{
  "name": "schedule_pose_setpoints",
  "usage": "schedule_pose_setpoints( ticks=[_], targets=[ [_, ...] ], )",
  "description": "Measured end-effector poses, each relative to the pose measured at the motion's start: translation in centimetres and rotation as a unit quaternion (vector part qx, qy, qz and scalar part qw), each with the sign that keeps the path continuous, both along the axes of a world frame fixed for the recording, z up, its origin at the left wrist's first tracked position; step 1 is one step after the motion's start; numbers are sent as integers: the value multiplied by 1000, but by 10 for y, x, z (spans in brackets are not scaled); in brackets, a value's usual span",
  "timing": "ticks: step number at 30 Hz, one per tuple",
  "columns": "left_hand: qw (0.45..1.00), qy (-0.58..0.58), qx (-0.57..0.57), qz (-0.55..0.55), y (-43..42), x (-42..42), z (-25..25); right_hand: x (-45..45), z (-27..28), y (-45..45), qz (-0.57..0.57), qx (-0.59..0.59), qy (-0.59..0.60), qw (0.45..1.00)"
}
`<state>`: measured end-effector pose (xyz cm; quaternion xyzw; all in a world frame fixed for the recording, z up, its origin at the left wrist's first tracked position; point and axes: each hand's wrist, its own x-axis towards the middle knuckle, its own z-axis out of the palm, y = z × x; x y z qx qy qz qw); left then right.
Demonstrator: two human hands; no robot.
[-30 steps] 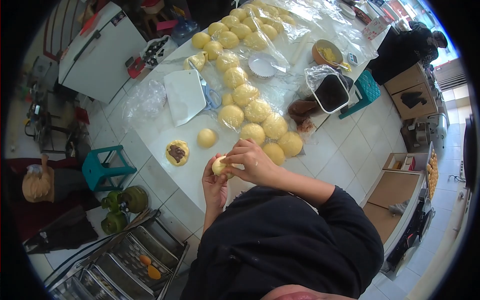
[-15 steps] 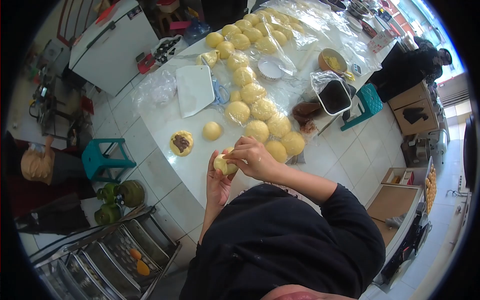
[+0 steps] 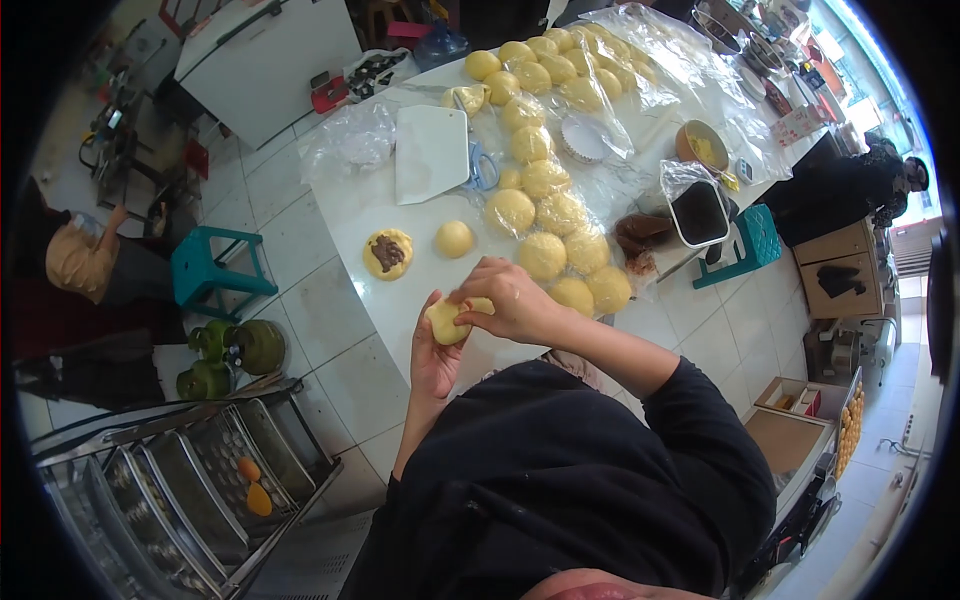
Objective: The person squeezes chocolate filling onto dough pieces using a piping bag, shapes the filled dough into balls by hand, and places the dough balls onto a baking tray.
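Observation:
A piece of yellow dough (image 3: 447, 325) is held up over the table's front edge between both my hands. My left hand (image 3: 433, 358) cups it from below and the left, fingers curled around its side. With the fingertips of my right hand (image 3: 508, 301) I pinch its upper right edge. Just beyond my hands lies a flattened dough disc (image 3: 398, 252) topped with dark brown filling. Beside that sits a smooth dough ball (image 3: 455, 239). Rows of dough balls (image 3: 541, 257) under clear plastic run away to the back of the table.
A white board (image 3: 431, 155) and blue-handled scissors (image 3: 485, 170) lie on the table (image 3: 345, 190). To the right are a container of dark filling (image 3: 699, 214) and a bowl (image 3: 702, 146). Green stools (image 3: 216, 265) flank the table; a tray rack (image 3: 190, 490) stands lower left. Other people are farther off.
The view has shifted, so the table and its contents appear farther right. The dough in my hands looks more stretched and open, with my right fingers still pinching its edge.

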<state>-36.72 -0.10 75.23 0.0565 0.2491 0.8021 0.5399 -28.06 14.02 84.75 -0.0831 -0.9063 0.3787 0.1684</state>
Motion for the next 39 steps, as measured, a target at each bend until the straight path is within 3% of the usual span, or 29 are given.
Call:
schedule_pose_setpoints(
  ticks=[5, 7, 11, 13, 14, 16, 17, 19, 20, 22, 23, 25, 28, 30, 32, 35, 37, 39],
  targets=[
    [998, 63, -20, 21, 0, -5, -17, -8, -6, 0, 0, -24, 50, 998],
    [980, 180, -75, 51, 1, -4, -15, -10, -6, -2, -13, -44, 71, 996],
    [981, 172, -53, 76, 1, 3, 14, -15, -13, 1, 9, -19, 57, 998],
    [988, -115, 101, 21, 4, 4, 32, -18, -9, 3, 26, -32, 85, 996],
    [988, -115, 99, 26, 4, 3, 23, -20, -3, 5, 38, -4, 98, 994],
    [1000, -16, -12, 4, 3, -4, 3, -22, 0, 8, 63, 18, 112, 992],
    [1000, -15, -18, 18, 1, -5, 1, -20, -1, 8, 55, 19, 80, 995],
    [978, 202, -48, 34, 1, -2, 10, -19, -3, 9, 71, 12, 51, 996],
    [976, 203, -58, 52, -1, 0, 16, -18, -3, 11, 77, 24, 70, 994],
    [999, 11, -1, 53, -2, 3, 25, -23, -2, 8, 95, 31, 93, 991],
    [997, -20, 5, 68, -2, 2, 25, -24, -2, 4, 59, 8, 92, 994],
    [993, 30, -2, 116, -2, 6, 21, -25, 4, -7, -12, 4, 100, 995],
    [978, 116, -10, 175, 1, 10, 8, -23, -16, -9, -12, -33, 31, 999],
    [969, 152, -10, 195, 2, 9, 11, -26, -22, -10, 1, -27, 73, 997],
    [978, -136, 108, 111, 3, 7, 31, -29, -20, -9, 13, -21, 116, 993],
    [991, -71, 39, 103, 0, 6, 18, -31, -10, -7, 35, 26, 116, 992],
    [992, -26, 15, 125, -2, 6, 11, -28, -9, -7, 31, 11, 8, 999],
    [989, 18, -10, 145, -3, 6, 7, -27, -21, -8, 30, -8, 10, 999]
  ],
)
